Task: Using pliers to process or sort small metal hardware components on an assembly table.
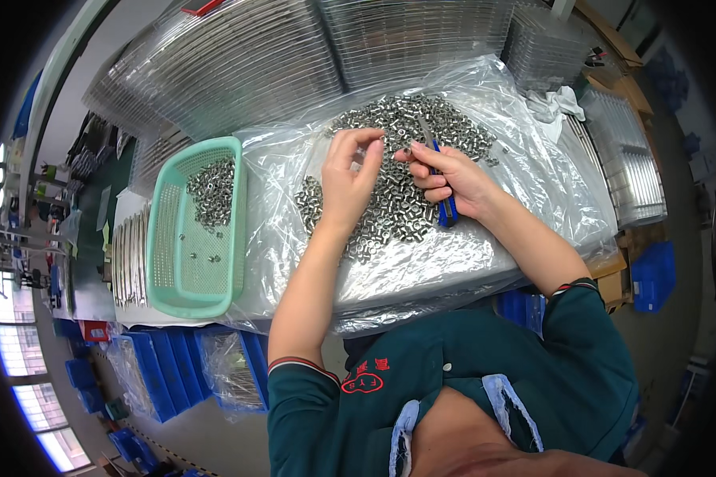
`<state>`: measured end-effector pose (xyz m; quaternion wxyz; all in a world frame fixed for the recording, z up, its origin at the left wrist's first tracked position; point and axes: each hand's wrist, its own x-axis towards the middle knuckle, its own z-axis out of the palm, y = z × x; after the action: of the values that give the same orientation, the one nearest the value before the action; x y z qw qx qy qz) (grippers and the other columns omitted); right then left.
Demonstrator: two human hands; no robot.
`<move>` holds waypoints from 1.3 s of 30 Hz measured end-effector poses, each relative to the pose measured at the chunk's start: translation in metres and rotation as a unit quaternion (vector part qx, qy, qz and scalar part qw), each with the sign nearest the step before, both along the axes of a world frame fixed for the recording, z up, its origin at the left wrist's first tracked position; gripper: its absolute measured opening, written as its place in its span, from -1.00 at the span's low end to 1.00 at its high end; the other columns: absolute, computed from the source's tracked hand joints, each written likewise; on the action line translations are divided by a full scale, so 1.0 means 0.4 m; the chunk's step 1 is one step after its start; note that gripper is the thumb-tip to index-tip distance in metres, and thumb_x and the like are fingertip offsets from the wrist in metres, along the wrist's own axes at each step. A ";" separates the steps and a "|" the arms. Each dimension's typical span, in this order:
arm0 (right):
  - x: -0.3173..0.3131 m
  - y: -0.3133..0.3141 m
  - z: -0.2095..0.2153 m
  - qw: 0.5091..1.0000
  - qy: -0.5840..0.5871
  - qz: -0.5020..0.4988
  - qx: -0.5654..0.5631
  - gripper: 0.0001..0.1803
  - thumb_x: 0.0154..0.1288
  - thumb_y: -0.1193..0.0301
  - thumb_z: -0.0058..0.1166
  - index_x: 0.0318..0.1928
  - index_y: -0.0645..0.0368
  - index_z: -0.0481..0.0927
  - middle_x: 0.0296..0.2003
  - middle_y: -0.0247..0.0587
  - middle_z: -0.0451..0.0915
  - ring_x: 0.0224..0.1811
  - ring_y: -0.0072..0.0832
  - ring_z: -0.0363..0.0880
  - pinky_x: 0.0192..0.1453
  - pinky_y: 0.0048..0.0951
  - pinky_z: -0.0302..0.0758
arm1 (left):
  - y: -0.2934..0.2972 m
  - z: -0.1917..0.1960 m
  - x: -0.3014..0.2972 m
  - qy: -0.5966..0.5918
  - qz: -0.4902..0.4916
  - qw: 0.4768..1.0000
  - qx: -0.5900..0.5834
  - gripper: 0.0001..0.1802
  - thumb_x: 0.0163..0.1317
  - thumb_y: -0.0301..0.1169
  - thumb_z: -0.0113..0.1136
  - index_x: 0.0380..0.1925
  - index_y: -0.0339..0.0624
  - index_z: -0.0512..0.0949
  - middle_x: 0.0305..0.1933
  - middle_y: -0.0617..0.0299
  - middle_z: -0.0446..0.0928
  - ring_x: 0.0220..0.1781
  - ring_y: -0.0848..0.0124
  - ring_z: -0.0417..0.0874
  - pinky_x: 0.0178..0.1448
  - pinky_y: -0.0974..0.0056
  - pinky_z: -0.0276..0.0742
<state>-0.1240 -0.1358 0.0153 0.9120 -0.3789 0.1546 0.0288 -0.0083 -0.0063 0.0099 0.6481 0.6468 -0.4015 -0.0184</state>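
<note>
Head view: a mint-green plastic basket with perforated walls sits on the desk to the person's left. A small heap of metal nuts fills its far end, and a few loose ones lie scattered on its floor nearer the person. Just right of the basket, a sheet of clear plastic film is spread over the desk, and on it lies a much larger pile of small silver nuts, reaching from the far edge of the film down between both hands.

The left hand hovers over that pile with thumb and forefinger pinched close together at the tips; whether a nut sits between them is too small to tell. The right hand is curled shut around a blue-handled tool, whose thin metal tip points away over the nuts. The two hands almost meet at the fingertips.

Behind the film, stacks of clear plastic trays wrapped in film crowd the far side of the desk, with more stacks at the right. A white cloth lies near the right stacks. Blue bins stand on the floor below the basket, and another blue crate sits at the right.
</note>
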 end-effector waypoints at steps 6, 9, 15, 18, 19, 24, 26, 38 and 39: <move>-0.001 0.001 -0.001 1.000 0.007 -0.010 -0.009 -0.82 0.25 0.27 0.03 -0.36 0.09 0.42 -0.58 -0.56 0.35 -0.70 -0.90 0.13 -0.75 -0.85 0.04 | -0.004 -0.001 -0.014 -0.140 -0.054 0.987 0.061 -0.82 0.00 -0.46 0.25 -0.33 -0.17 0.56 -0.31 0.19 0.47 -0.24 0.32 0.52 -0.21 0.32 0.44; -0.001 0.001 -0.002 1.000 0.003 -0.014 0.003 -0.83 0.24 0.28 0.04 -0.35 0.09 0.43 -0.58 -0.55 0.35 -0.70 -0.90 0.14 -0.75 -0.85 0.04 | -0.001 -0.002 -0.013 -0.131 -0.053 0.988 0.056 -0.82 0.01 -0.47 0.24 -0.32 -0.17 0.56 -0.29 0.19 0.48 -0.24 0.33 0.52 -0.22 0.33 0.44; 0.000 0.001 -0.003 1.000 0.000 -0.013 0.005 -0.84 0.24 0.29 0.04 -0.35 0.08 0.41 -0.57 -0.55 0.36 -0.70 -0.90 0.14 -0.75 -0.86 0.05 | -0.002 -0.001 -0.012 -0.131 -0.052 0.989 0.046 -0.82 0.02 -0.47 0.23 -0.32 -0.17 0.56 -0.26 0.19 0.49 -0.26 0.37 0.53 -0.26 0.37 0.44; -0.001 0.002 -0.002 1.000 0.003 -0.020 0.000 -0.84 0.25 0.30 0.03 -0.35 0.07 0.40 -0.57 -0.54 0.36 -0.70 -0.90 0.15 -0.75 -0.86 0.05 | -0.002 0.001 -0.015 -0.112 -0.061 0.991 0.046 -0.80 0.02 -0.46 0.23 -0.29 -0.17 0.56 -0.27 0.20 0.49 -0.27 0.37 0.52 -0.27 0.37 0.44; -0.001 0.001 -0.003 1.000 0.003 -0.019 0.006 -0.85 0.25 0.30 0.02 -0.36 0.07 0.40 -0.57 -0.54 0.36 -0.70 -0.90 0.15 -0.75 -0.86 0.05 | -0.001 0.003 -0.015 -0.112 -0.060 0.991 0.046 -0.80 0.02 -0.46 0.23 -0.29 -0.17 0.56 -0.27 0.20 0.49 -0.27 0.37 0.52 -0.27 0.37 0.44; 0.000 0.001 0.001 1.000 0.001 -0.015 0.001 -0.86 0.26 0.31 0.01 -0.36 0.05 0.40 -0.57 -0.55 0.35 -0.70 -0.90 0.16 -0.75 -0.86 0.05 | 0.000 -0.006 -0.012 -0.130 -0.039 0.989 0.066 -0.79 0.03 -0.47 0.22 -0.27 -0.14 0.58 -0.30 0.20 0.47 -0.28 0.37 0.51 -0.24 0.36 0.44; 0.000 -0.002 -0.004 1.000 0.002 -0.009 0.008 -0.88 0.26 0.32 0.01 -0.33 0.04 0.39 -0.57 -0.55 0.35 -0.69 -0.91 0.16 -0.75 -0.87 0.06 | -0.001 -0.004 -0.013 -0.130 -0.037 0.989 0.060 -0.81 0.04 -0.47 0.21 -0.28 -0.14 0.58 -0.30 0.20 0.46 -0.27 0.37 0.51 -0.23 0.36 0.44; -0.001 0.003 0.001 1.000 0.001 -0.025 -0.018 -0.82 0.28 0.35 -0.02 -0.13 0.06 0.40 -0.54 -0.55 0.34 -0.68 -0.90 0.15 -0.73 -0.88 0.07 | 0.000 0.011 -0.024 -0.074 -0.068 0.994 0.047 -0.80 0.05 -0.53 0.19 -0.26 -0.16 0.57 -0.19 0.19 0.47 -0.20 0.45 0.51 -0.26 0.43 0.44; -0.001 0.003 0.002 1.000 0.001 -0.025 -0.018 -0.82 0.28 0.35 -0.02 -0.13 0.06 0.40 -0.54 -0.55 0.34 -0.68 -0.90 0.15 -0.73 -0.88 0.07 | -0.001 0.012 -0.025 -0.066 -0.069 0.994 0.046 -0.80 0.05 -0.53 0.20 -0.27 -0.16 0.57 -0.19 0.19 0.47 -0.20 0.45 0.51 -0.27 0.43 0.44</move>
<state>-0.1245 -0.1345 0.0160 0.9052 -0.3913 0.1660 0.0033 -0.0185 -0.0065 0.0146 0.5869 0.6466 -0.4858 -0.0389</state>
